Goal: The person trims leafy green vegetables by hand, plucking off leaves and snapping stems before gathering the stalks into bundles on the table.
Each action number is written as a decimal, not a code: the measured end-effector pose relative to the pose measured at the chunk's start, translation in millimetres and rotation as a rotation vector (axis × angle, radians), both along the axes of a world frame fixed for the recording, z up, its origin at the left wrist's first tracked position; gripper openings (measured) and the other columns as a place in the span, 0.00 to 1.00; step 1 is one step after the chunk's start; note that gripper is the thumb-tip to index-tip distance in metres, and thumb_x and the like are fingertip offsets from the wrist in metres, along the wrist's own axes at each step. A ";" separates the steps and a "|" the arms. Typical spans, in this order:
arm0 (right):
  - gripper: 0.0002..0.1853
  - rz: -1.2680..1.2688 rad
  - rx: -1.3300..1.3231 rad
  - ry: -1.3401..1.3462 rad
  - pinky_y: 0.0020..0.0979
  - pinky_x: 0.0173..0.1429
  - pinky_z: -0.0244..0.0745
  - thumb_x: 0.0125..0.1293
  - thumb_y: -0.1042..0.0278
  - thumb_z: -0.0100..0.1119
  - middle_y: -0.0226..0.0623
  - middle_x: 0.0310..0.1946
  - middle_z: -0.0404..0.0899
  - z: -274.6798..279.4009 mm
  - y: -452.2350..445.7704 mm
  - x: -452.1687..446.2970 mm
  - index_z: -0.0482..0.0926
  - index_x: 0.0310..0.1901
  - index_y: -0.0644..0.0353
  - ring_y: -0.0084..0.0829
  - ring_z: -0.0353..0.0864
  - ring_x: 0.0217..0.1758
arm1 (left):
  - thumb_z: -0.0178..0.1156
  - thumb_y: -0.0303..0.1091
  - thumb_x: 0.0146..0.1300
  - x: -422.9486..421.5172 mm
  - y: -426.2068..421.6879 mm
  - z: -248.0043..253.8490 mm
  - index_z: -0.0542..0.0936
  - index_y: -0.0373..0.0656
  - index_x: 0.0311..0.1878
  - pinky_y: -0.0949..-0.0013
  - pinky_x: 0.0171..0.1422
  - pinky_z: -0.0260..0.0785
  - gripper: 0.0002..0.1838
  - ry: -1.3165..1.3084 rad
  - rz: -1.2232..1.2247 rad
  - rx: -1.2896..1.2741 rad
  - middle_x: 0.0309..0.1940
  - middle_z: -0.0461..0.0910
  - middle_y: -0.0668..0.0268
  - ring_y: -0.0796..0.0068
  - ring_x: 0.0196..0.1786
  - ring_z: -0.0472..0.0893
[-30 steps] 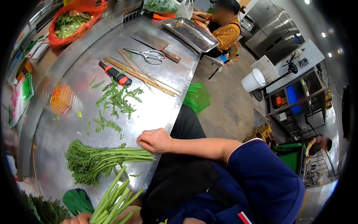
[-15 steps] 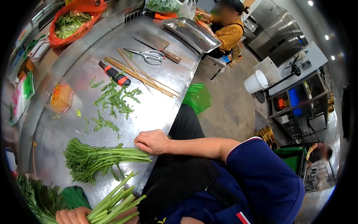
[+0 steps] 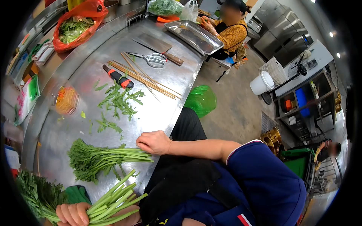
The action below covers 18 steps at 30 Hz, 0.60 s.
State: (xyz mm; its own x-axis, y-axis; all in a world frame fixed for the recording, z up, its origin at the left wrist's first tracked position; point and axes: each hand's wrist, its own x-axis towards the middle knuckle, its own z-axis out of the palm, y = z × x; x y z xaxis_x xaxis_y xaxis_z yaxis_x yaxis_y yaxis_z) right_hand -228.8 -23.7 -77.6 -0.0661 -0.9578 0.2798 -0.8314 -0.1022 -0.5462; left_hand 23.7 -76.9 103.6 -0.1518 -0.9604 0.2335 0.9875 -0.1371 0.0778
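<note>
My left hand (image 3: 72, 214), at the bottom left, is wrapped round a bunch of leafy greens. Its thick pale stems (image 3: 113, 205) point up and right, and its dark leaves (image 3: 36, 192) spread to the left. A second bunch of leafy greens (image 3: 102, 156) lies flat on the steel table (image 3: 151, 109), stems towards the table edge. Closed by those stem ends is my right hand (image 3: 154, 142), resting at the edge; what its curled fingers hold, if anything, is hidden. Loose jagged leaves (image 3: 120, 100) lie scattered beyond. A green cloth-like item (image 3: 77, 195) is beside my left hand.
On the table are a black-and-red knife handle (image 3: 118, 76), thin wooden sticks (image 3: 145, 79), scissors (image 3: 151, 59), a cleaver (image 3: 158, 45), a metal tray (image 3: 194, 35) and a clear tub (image 3: 66, 101). A red bag (image 3: 79, 41) holds leaves. A person in a yellow patterned top (image 3: 233, 37) sits beyond.
The view has shifted slightly. Both my hands stay nearly where they were, the left still round its bunch. The seated person's hands have moved closer together.
</note>
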 end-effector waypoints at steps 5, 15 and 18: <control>0.07 -0.007 0.003 0.016 0.31 0.31 0.72 0.62 0.60 0.50 0.29 0.26 0.74 -1.9 0.2 1.6 0.74 0.32 0.53 0.31 0.77 0.30 | 0.54 0.35 0.61 -1.6 0.4 1.3 0.65 0.47 0.26 0.77 0.25 0.57 0.11 0.012 -0.002 0.012 0.17 0.61 0.74 0.80 0.19 0.63; 0.07 -0.007 0.014 0.031 0.31 0.31 0.72 0.61 0.61 0.51 0.30 0.26 0.74 3.0 0.4 3.1 0.74 0.32 0.54 0.32 0.77 0.29 | 0.55 0.33 0.60 -0.7 -2.2 0.0 0.65 0.47 0.25 0.77 0.25 0.57 0.11 0.022 -0.013 0.019 0.17 0.61 0.74 0.80 0.19 0.63; 0.07 -0.004 0.013 0.026 0.31 0.31 0.72 0.62 0.61 0.51 0.30 0.25 0.74 3.0 0.2 3.0 0.73 0.32 0.54 0.32 0.77 0.29 | 0.56 0.33 0.59 -0.6 -4.3 -0.1 0.65 0.47 0.25 0.77 0.25 0.57 0.11 0.031 -0.007 0.041 0.17 0.61 0.75 0.81 0.19 0.63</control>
State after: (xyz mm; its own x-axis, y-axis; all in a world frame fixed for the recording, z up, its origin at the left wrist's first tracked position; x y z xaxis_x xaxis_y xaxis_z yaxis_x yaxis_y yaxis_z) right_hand -225.8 -23.5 -74.7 -0.0628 -0.9610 0.2692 -0.8457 -0.0920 -0.5257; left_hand 23.2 -81.2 103.4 -0.1520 -0.9683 0.1984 0.9883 -0.1466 0.0417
